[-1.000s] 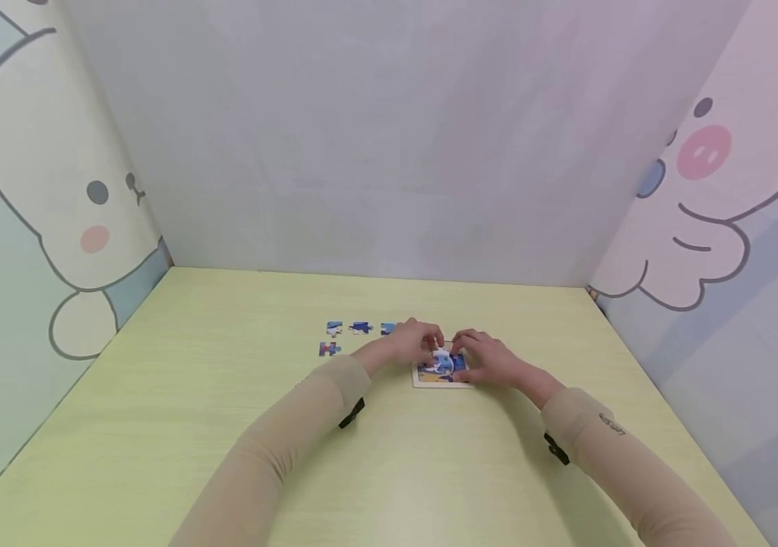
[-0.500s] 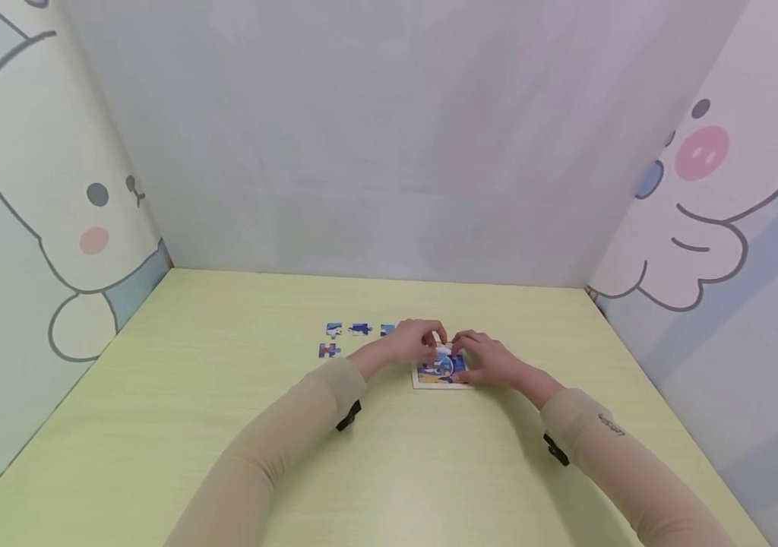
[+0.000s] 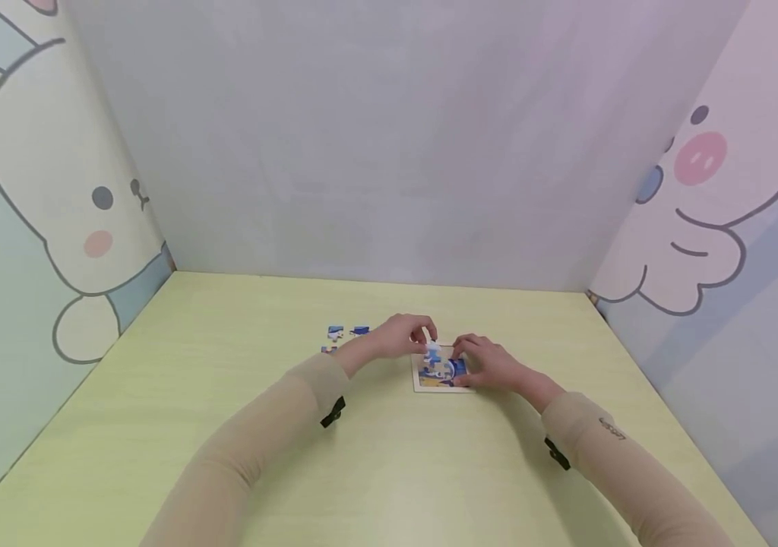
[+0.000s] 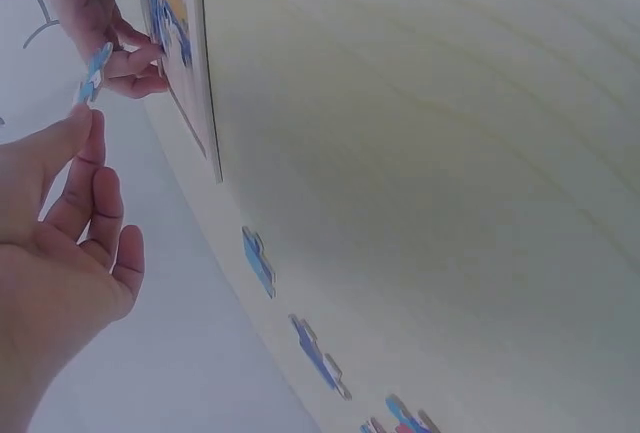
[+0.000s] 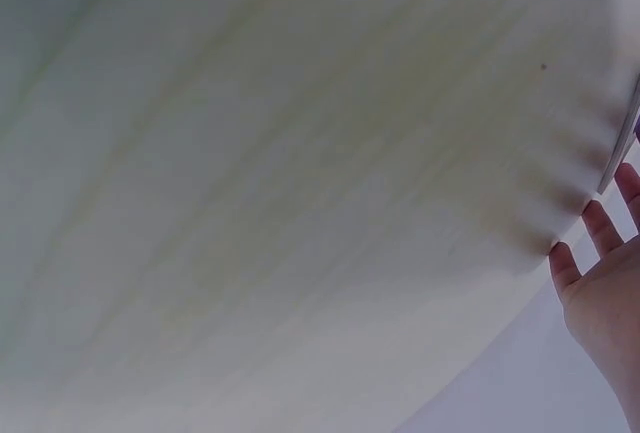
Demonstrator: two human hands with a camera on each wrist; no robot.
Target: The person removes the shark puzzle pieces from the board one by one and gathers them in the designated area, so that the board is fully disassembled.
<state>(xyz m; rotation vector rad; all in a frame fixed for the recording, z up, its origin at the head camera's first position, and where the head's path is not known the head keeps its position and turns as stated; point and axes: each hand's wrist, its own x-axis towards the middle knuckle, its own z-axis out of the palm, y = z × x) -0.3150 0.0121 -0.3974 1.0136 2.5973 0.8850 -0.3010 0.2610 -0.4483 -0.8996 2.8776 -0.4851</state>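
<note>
My left hand (image 3: 399, 336) pinches a blue-and-white jigsaw piece (image 4: 95, 73) between thumb and fingertips, apart from the puzzle board's face in the left wrist view. The small square puzzle board (image 3: 442, 390) has a pale rim and lies flat on the table, with blue and yellow pieces along its lower part and right side. Bare beige backing shows higher up. At the board's right side, my right hand (image 3: 494, 363) rests its thumb and fingers on it. In the right wrist view, other fingertips (image 5: 562, 253) touch the tabletop beside the board's edge.
Several loose jigsaw pieces lie left of the board, among them a blue-and-white one (image 3: 336, 332), a dark blue one (image 3: 360, 330) and a light blue one (image 4: 258, 261). The yellow wooden table (image 3: 389, 471) meets a grey back wall (image 3: 362, 152) and cartoon-printed side panels.
My left hand has drawn back a little to the left, carrying the pinched jigsaw piece with it. More bare backing shows on the board. The right hand stays in place.
</note>
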